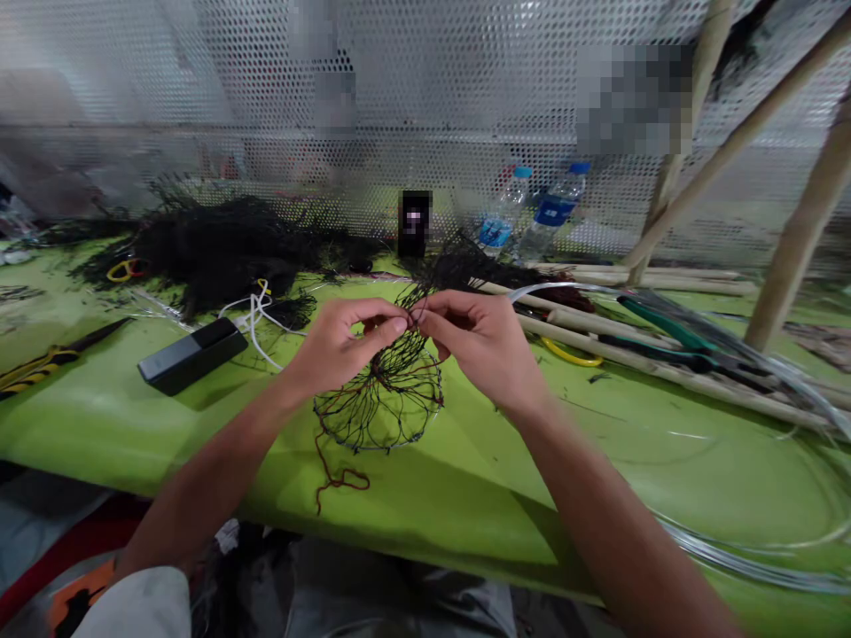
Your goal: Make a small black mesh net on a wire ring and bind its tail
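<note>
A black knotted net [363,412] on a round wire hoop lies on the green table [458,496], its mesh gathered near the middle and running up behind the hands. Thumb and fingers of my left hand [352,341] are pinched on a thin dark red cord above the net. My right hand [475,341] pinches the same cord, its fingertips almost touching those of the left. The cord between the fingertips is small and partly hidden. A loose end of red cord [346,481] hangs from the hoop's left side onto the table.
Black netting [213,244] is heaped at the back left, near a black power bank [192,354], a white cable [256,323] and yellow-black scissors [59,356]. Two bottles [555,208], wooden sticks [638,354], green-handled pliers [665,321] and coiled wire [751,567] are at the right.
</note>
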